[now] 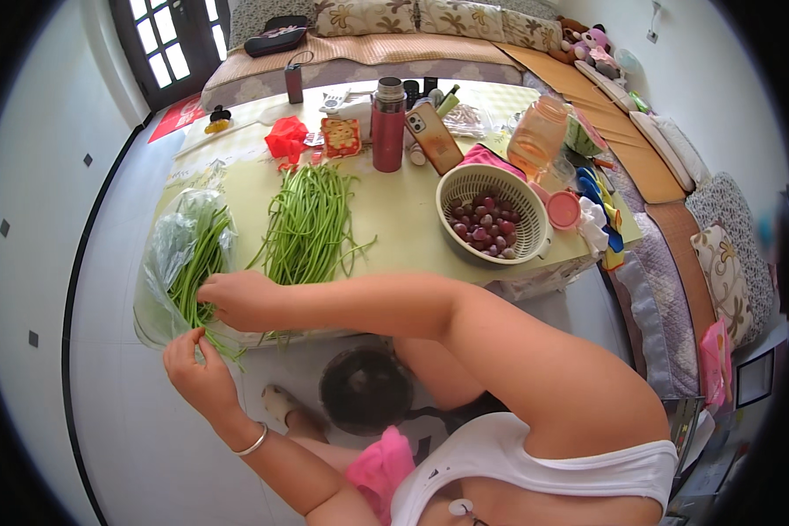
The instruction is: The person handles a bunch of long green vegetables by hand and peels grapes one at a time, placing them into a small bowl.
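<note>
Reaching to the lower left of the frame, the right hand [241, 298] pinches green beans [200, 263] inside a clear plastic bag [171, 241]; the left hand [197, 373] pinches one bean below. A red square packet [341, 137] lies at upper centre.

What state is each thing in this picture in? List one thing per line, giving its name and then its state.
Left hand: pinching green stems at the bag's lower edge.
Right hand: resting on the stems in the bag.
Plastic bag: open, lying on the table, holding green stems.
Loose pile of green stems: spread on the table.
White basket: upright, holding red fruit.
Red flask: upright, capped.
Dark pot: on the floor, open.
</note>
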### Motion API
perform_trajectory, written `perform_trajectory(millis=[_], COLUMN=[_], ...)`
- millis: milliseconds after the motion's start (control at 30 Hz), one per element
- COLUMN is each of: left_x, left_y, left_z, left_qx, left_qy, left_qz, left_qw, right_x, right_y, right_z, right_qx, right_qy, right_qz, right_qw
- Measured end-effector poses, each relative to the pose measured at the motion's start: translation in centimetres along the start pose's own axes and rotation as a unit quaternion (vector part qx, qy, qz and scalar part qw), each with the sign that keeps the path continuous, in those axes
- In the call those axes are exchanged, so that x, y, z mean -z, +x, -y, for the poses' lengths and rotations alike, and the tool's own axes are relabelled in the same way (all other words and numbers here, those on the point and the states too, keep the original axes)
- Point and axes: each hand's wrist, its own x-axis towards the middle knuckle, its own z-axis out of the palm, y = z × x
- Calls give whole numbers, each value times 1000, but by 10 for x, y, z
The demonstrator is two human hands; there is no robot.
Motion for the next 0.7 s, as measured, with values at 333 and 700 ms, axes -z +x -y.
perform_trajectory(millis=[333, 700], left_x=[-5, -45], left_y=[-7, -28], left_z=[-40, -79], left_qx=[-25, -143], left_qy=[-47, -121], left_qz=[-7, 58], left_qw=[999, 981], right_x=[176, 278], right_y=[-201, -295], right_z=[-37, -158], right_qx=[-264, -401], right_qy=[34, -280], right_qz=[-201, -48], right_qw=[943, 871])
